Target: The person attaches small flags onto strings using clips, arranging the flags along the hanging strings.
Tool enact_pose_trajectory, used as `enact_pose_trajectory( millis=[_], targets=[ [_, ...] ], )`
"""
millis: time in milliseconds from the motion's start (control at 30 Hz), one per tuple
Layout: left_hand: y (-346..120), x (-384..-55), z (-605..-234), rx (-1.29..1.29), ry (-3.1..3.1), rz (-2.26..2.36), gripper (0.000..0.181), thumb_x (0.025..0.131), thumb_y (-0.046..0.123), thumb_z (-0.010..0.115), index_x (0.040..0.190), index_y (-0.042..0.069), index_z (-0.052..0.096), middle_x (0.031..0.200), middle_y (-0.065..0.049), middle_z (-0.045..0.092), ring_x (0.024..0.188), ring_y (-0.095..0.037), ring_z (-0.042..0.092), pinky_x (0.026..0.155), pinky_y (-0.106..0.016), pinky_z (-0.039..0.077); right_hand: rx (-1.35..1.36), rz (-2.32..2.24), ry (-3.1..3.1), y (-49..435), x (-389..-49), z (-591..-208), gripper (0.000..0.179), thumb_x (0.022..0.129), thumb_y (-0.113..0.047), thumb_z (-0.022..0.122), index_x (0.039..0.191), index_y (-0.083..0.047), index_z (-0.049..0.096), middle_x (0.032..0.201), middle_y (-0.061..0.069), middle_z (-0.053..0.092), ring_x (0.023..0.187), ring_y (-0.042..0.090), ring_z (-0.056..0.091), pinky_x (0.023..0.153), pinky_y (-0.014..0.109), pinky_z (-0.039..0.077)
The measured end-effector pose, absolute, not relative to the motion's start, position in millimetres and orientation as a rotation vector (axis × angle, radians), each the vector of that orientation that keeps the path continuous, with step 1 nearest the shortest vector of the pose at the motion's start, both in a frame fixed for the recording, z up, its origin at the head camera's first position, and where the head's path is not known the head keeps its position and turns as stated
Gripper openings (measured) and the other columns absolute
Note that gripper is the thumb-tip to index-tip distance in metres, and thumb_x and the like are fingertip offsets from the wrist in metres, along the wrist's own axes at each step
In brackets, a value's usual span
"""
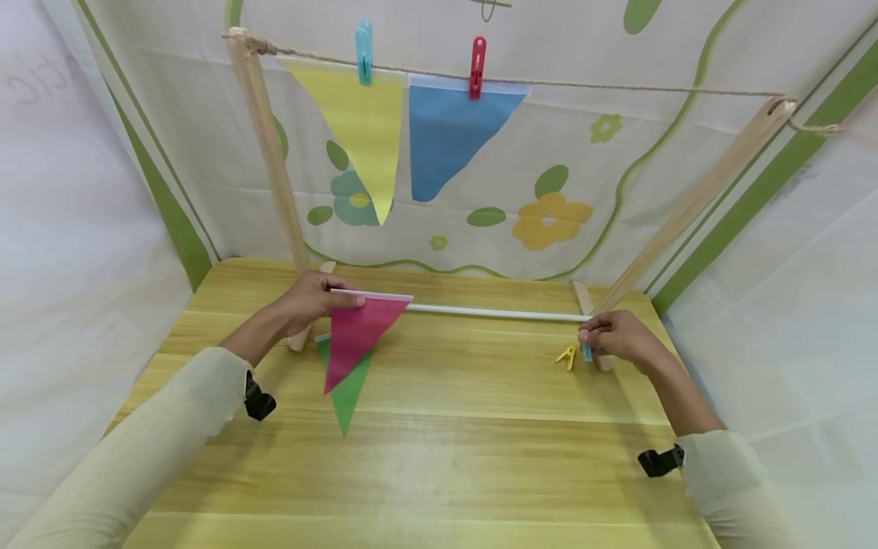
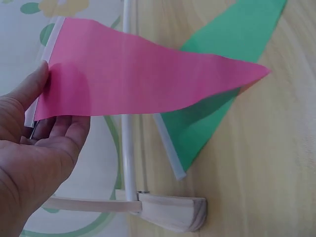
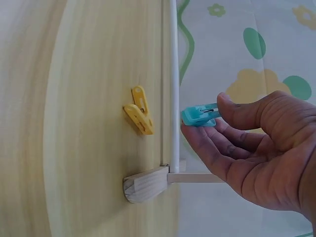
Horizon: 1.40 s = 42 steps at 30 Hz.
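Note:
My left hand (image 1: pixel 312 301) pinches a pink triangular pennant (image 2: pixel 108 74) by its white top edge, thumb in front and fingers behind. The pennant hangs over a green pennant (image 1: pixel 351 393) lying on the table. Between thumb and fingers, my right hand (image 1: pixel 620 339) holds a teal clothespin (image 3: pixel 200 114), above the right wooden foot. A yellow clothespin (image 1: pixel 567 357) lies on the table just left of that hand. On the string (image 1: pixel 583 85), a light blue clothespin (image 1: pixel 364 53) grips a yellow pennant (image 1: pixel 363 122) and a red clothespin (image 1: pixel 476 67) grips a blue pennant (image 1: pixel 456 130).
Two wooden posts, left (image 1: pixel 270 145) and right (image 1: pixel 700 202), carry the string above the table (image 1: pixel 439 473). A white rod (image 1: pixel 501 313) joins them low down. Behind hangs a flower-patterned cloth (image 1: pixel 494 175).

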<state>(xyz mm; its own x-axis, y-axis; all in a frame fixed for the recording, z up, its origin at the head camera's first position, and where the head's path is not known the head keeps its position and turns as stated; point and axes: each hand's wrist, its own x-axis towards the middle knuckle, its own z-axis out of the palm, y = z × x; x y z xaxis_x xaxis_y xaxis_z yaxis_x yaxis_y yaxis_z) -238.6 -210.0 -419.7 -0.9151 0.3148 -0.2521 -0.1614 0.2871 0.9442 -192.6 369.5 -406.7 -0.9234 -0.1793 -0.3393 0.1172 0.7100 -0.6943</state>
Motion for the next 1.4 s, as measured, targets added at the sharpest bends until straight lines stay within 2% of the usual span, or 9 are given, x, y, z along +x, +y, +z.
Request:
enact_pose_trajectory(
  millis=[200,300,633,867,1033,1267,1400],
  targets=[
    [-205.5,-242.9,-414.1,0.118,2.173,1.74,0.031,0.105,0.021,0.084,0.127,0.0,0.08,0.095,0.007,0.081,0.088,-0.01,0.074,0.085,-0.027,0.065,-0.065,-1.069,2.561,369.0,-198.3,-398.8,0.051,0.118,-0.017,0.06,0.151,0.021,0.053,0.133,0.036,0.073,0.108,0.028,0.08,0.095,0.039,0.069],
    [-203.4,-244.8,-411.8,0.106,2.184,1.755,0.03,0.105,0.022,0.084,0.127,0.002,0.081,0.097,0.007,0.081,0.09,-0.012,0.074,0.085,-0.027,0.065,-0.06,-1.067,2.58,368.1,-200.6,-394.6,0.053,0.118,-0.018,0.06,0.152,0.022,0.052,0.132,0.036,0.073,0.108,0.029,0.08,0.095,0.036,0.069],
    [-196.0,-249.2,-402.8,0.128,2.141,1.872,0.007,0.107,0.019,0.081,0.112,0.016,0.086,0.094,0.009,0.084,0.089,-0.009,0.077,0.086,-0.024,0.065,-0.07,-1.093,2.658,364.9,-207.0,-383.9,0.049,0.117,-0.017,0.062,0.15,0.019,0.056,0.128,0.032,0.074,0.103,0.018,0.078,0.084,0.019,0.064],
    [-188.4,-251.9,-398.5,0.135,2.149,1.966,0.008,0.107,0.017,0.081,0.106,0.022,0.087,0.094,0.011,0.083,0.088,-0.007,0.076,0.085,-0.022,0.064,-0.089,-1.077,2.686,360.5,-209.9,-372.4,0.051,0.118,-0.021,0.061,0.152,0.017,0.056,0.135,0.035,0.07,0.109,0.024,0.075,0.082,0.019,0.063],
    [-180.0,-250.8,-397.5,0.124,2.166,2.049,0.012,0.104,0.017,0.084,0.101,0.028,0.087,0.094,0.012,0.082,0.089,-0.008,0.076,0.083,-0.02,0.064,-0.074,-1.074,2.709,355.8,-209.6,-365.1,0.051,0.118,-0.025,0.064,0.15,0.014,0.059,0.133,0.033,0.072,0.103,0.018,0.075,0.082,0.02,0.063],
    [-167.9,-249.2,-393.9,0.106,2.112,2.184,0.008,0.101,0.017,0.089,0.098,0.023,0.085,0.091,0.01,0.083,0.087,-0.008,0.078,0.083,-0.022,0.067,-0.094,-1.104,2.715,351.9,-211.9,-357.8,0.052,0.117,-0.026,0.066,0.149,0.014,0.059,0.128,0.028,0.075,0.096,0.009,0.076,0.081,0.02,0.063],
    [-163.4,-248.4,-388.6,0.117,2.074,2.235,0.007,0.101,0.016,0.089,0.101,0.022,0.086,0.094,0.009,0.085,0.089,-0.01,0.079,0.084,-0.022,0.068,-0.108,-1.064,2.754,348.4,-214.1,-352.3,0.052,0.117,-0.029,0.066,0.149,0.011,0.061,0.129,0.028,0.075,0.095,0.008,0.074,0.08,0.019,0.062]
  ],
)
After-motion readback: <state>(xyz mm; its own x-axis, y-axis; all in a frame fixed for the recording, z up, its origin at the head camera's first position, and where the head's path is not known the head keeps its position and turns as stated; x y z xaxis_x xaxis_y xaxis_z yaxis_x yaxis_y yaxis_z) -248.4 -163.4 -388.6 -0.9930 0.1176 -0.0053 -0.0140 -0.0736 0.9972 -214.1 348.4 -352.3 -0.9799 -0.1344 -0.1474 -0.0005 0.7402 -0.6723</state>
